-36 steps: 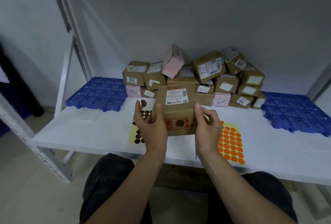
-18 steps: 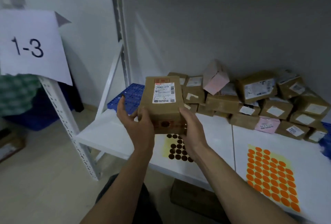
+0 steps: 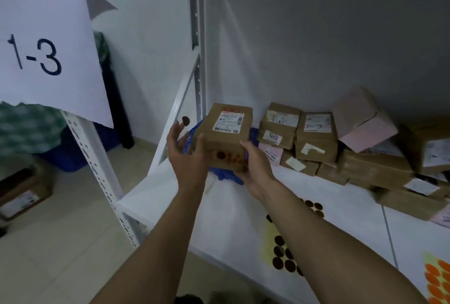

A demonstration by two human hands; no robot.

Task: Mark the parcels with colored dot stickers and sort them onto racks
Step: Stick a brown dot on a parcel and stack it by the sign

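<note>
1. Brown dot sheet [image 3: 285, 252]: flat on the white shelf [image 3: 170, 194], partly under my right forearm. Orange dot sheet [image 3: 438, 279] lies well apart at the right edge.
2. Right hand [image 3: 255, 167]: clamped on the parcel's near right corner, fingers curled beneath.
3. Left hand [image 3: 185, 152]: fingers spread and loose, thumb against the parcel's left side. A spare brown dot [image 3: 185, 121] is stuck to one raised fingertip.
4. Parcel [image 3: 225, 138]: a brown box, label upward, held in the air above the shelf's left end. It already carries a brown dot on its near face. A second ago it sat low between the two sheets, gripped from both sides. Since then it has risen and travelled left. I judge marking done and sorting begun.
5. Stack of parcels [image 3: 316, 138]: against the back wall, unsorted.
6. Paper sign [image 3: 46, 48]: reads "1-3", hung on the neighbouring rack [image 3: 97, 170], newly in view. It is probably the destination.
</note>
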